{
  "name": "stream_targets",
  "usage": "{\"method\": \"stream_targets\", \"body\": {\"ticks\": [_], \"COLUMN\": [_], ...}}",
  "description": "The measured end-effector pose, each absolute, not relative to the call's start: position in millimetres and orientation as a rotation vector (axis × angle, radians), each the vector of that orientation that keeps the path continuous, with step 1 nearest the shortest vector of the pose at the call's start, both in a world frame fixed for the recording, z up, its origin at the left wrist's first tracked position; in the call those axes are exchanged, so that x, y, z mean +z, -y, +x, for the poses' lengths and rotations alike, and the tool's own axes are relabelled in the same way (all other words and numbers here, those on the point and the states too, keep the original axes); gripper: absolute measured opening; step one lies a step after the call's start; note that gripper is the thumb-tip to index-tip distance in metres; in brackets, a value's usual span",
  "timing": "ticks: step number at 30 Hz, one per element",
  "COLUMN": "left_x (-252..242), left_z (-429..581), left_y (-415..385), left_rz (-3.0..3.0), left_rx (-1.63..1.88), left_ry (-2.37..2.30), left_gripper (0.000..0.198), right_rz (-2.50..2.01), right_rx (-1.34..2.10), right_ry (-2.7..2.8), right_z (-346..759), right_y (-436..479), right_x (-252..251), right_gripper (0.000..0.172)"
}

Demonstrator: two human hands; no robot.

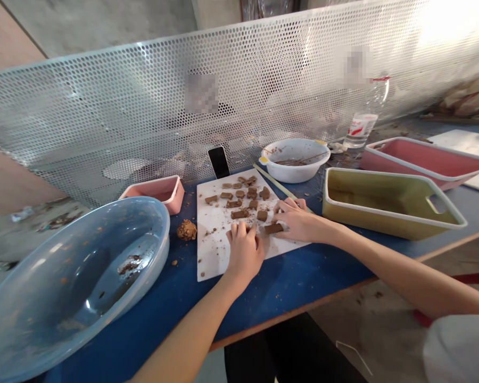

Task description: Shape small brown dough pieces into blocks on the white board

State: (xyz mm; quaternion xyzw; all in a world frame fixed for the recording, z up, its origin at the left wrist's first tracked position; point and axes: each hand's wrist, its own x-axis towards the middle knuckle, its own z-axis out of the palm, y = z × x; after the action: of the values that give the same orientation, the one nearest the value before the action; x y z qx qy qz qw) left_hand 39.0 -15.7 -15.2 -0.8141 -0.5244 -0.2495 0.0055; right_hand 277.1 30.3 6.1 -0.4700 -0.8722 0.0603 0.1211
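A white cutting board (pixel 215 250) lies on the blue table (pixel 295 282) with several small brown blocks (pixel 239 214) spread over its far half. My left hand (pixel 244 250) rests knuckles-up on the board, fingers curled down and closed on something I cannot make out. My right hand (pixel 299 219) lies beside it, fingers pressed on a brown block (pixel 273 229) at the board's near right part. A brown crumbly ball (pixel 187 230) sits on the table just left of the board.
A big clear blue bowl (pixel 64 276) fills the left. A small pink tray (pixel 159 190), black phone (pixel 219 162), white bowl (pixel 295 158), yellow tray (pixel 387 205), pink tray (pixel 423 159) and water bottle (pixel 363 125) stand behind, before a perforated metal screen (pixel 143 106).
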Motion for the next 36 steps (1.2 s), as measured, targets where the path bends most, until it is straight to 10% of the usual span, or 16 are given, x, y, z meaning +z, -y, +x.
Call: {"method": "stream_targets", "body": {"ticks": [36], "left_x": [-15.1], "left_z": [39.6], "left_y": [15.7], "left_rz": [-2.557], "left_rx": [-0.793], "left_ry": [1.656], "left_gripper": [0.025], "right_rz": [-1.334], "right_rx": [0.117], "right_ry": [2.521], "right_z": [268.9], "right_y": [-30.0], "right_x": [7.5], "right_gripper": [0.020]}}
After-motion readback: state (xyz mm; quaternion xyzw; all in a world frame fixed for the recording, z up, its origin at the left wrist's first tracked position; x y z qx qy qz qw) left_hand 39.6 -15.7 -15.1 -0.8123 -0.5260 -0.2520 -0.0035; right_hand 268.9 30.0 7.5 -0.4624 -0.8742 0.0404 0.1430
